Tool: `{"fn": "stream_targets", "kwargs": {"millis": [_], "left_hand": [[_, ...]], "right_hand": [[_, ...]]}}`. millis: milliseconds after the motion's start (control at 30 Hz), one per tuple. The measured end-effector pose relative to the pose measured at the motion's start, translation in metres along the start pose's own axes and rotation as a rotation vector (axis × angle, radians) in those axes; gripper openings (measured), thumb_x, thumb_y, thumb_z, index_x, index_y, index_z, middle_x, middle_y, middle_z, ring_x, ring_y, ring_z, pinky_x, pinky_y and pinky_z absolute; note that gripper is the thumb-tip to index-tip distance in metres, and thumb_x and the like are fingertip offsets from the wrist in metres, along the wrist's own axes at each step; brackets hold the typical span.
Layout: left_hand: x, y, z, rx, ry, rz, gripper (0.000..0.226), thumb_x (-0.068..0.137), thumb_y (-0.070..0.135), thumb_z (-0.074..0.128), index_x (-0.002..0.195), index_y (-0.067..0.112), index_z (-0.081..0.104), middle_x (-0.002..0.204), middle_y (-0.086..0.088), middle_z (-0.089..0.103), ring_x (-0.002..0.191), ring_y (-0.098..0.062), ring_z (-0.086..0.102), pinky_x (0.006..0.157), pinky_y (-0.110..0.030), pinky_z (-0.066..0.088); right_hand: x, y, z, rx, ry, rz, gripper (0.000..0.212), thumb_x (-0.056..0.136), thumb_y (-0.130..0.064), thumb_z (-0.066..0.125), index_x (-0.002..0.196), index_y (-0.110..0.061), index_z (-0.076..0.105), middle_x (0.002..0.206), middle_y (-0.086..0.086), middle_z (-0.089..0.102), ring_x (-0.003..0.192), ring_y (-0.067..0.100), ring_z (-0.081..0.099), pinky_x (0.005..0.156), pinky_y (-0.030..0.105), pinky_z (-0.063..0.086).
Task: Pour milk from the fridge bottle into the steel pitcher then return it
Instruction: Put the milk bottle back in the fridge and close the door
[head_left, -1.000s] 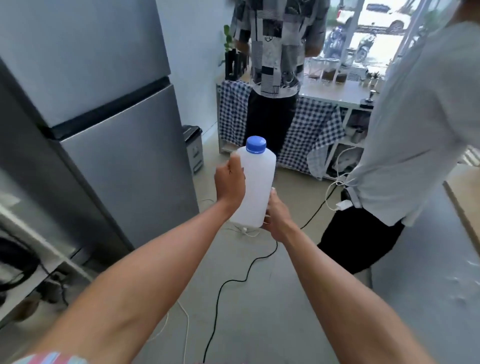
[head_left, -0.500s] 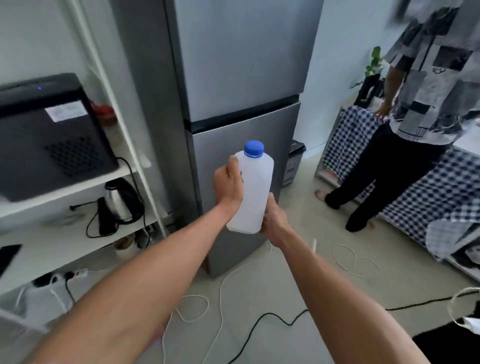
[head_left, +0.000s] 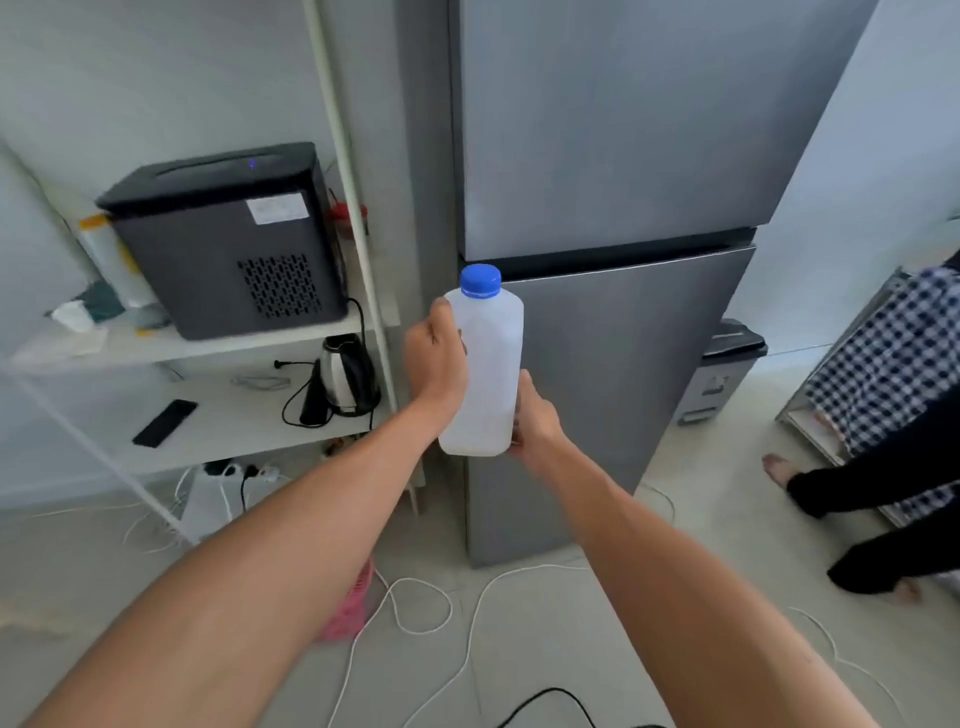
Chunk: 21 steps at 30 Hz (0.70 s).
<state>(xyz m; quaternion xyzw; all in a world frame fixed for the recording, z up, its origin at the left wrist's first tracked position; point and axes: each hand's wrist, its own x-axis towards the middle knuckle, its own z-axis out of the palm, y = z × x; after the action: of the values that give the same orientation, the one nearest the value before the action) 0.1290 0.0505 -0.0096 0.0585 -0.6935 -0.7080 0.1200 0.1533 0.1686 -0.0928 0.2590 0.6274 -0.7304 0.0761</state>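
Note:
A white plastic milk bottle (head_left: 488, 364) with a blue cap is held upright in front of me. My left hand (head_left: 435, 364) wraps its left side near the shoulder. My right hand (head_left: 535, 421) grips its lower right side and base. Directly behind the bottle stands the grey two-door fridge (head_left: 623, 182), both doors closed. The steel pitcher is not in view.
A white shelf unit (head_left: 218, 431) on the left carries a black machine (head_left: 228, 239), a kettle (head_left: 345, 374) and a phone (head_left: 164, 422). Cables (head_left: 415, 608) lie on the floor. A small bin (head_left: 727, 374) sits right of the fridge. A person's legs (head_left: 883, 519) stand by a checked cloth.
My view has swung left until the fridge sits straight ahead. The bottle stays upright in both hands. The other persons have slid to the right edge or out of view.

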Motion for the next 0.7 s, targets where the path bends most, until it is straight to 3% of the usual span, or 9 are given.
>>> {"fn": "stream_targets", "kwargs": {"millis": [133,233,367,467,533,600,700], "left_hand": [[0.011,0.0,0.0,-0.001,0.056,0.013,0.049,0.096,0.039,0.044,0.052,0.02,0.032,0.054,-0.002,0.036,0.051,-0.02,0.033,0.056,-0.033,0.029],[0.018,-0.002,0.0,-0.017,0.097,0.041,0.054,0.097,0.042,0.046,0.069,-0.003,0.034,0.063,-0.011,0.038,0.056,-0.019,0.036,0.056,-0.033,0.03],[0.029,-0.005,-0.002,0.007,0.123,0.078,0.06,0.095,0.046,0.047,0.07,-0.006,0.033,0.065,-0.011,0.038,0.059,-0.019,0.036,0.057,-0.034,0.031],[0.039,-0.007,-0.005,-0.002,0.135,0.074,0.058,0.093,0.046,0.047,0.069,-0.004,0.03,0.064,-0.011,0.037,0.059,-0.02,0.034,0.057,-0.036,0.03],[0.045,-0.009,-0.008,0.01,0.129,0.076,0.058,0.092,0.048,0.047,0.068,-0.001,0.028,0.063,-0.01,0.036,0.059,-0.02,0.034,0.057,-0.036,0.03],[0.05,-0.01,-0.011,0.021,0.127,0.083,0.057,0.091,0.05,0.047,0.067,0.002,0.028,0.063,-0.01,0.035,0.059,-0.021,0.034,0.057,-0.037,0.03],[0.059,-0.009,-0.015,0.022,0.132,0.086,0.055,0.091,0.05,0.047,0.066,0.005,0.026,0.063,-0.01,0.034,0.06,-0.021,0.032,0.057,-0.037,0.029]], "right_hand": [[0.01,-0.008,0.006,-0.017,-0.04,0.004,0.05,0.103,-0.056,0.039,0.083,-0.017,0.064,0.049,-0.009,0.06,0.046,0.013,0.056,0.056,0.03,0.049],[0.017,-0.011,0.01,-0.046,-0.069,-0.009,0.05,0.104,-0.055,0.038,0.082,-0.018,0.063,0.048,-0.011,0.06,0.043,0.01,0.056,0.055,0.03,0.048],[0.025,-0.016,0.013,-0.125,-0.076,-0.059,0.058,0.101,-0.057,0.038,0.099,-0.01,0.071,0.085,-0.001,0.075,0.079,0.021,0.071,0.076,0.039,0.061],[0.036,-0.038,0.015,-0.259,0.121,-0.305,0.045,0.102,-0.046,0.039,0.076,-0.011,0.046,0.075,0.002,0.049,0.067,0.02,0.044,0.064,0.034,0.044],[0.043,-0.066,0.016,-0.32,0.238,-0.51,0.04,0.105,-0.037,0.04,0.072,-0.015,0.034,0.072,-0.001,0.04,0.064,0.017,0.035,0.061,0.034,0.034],[0.05,-0.096,0.02,-0.384,0.295,-0.653,0.038,0.105,-0.035,0.039,0.071,-0.019,0.035,0.079,-0.002,0.045,0.064,0.014,0.038,0.065,0.035,0.035],[0.069,-0.133,0.03,-0.568,0.262,-0.677,0.04,0.106,-0.042,0.034,0.071,-0.022,0.041,0.1,0.005,0.055,0.083,0.019,0.048,0.081,0.038,0.041]]}}
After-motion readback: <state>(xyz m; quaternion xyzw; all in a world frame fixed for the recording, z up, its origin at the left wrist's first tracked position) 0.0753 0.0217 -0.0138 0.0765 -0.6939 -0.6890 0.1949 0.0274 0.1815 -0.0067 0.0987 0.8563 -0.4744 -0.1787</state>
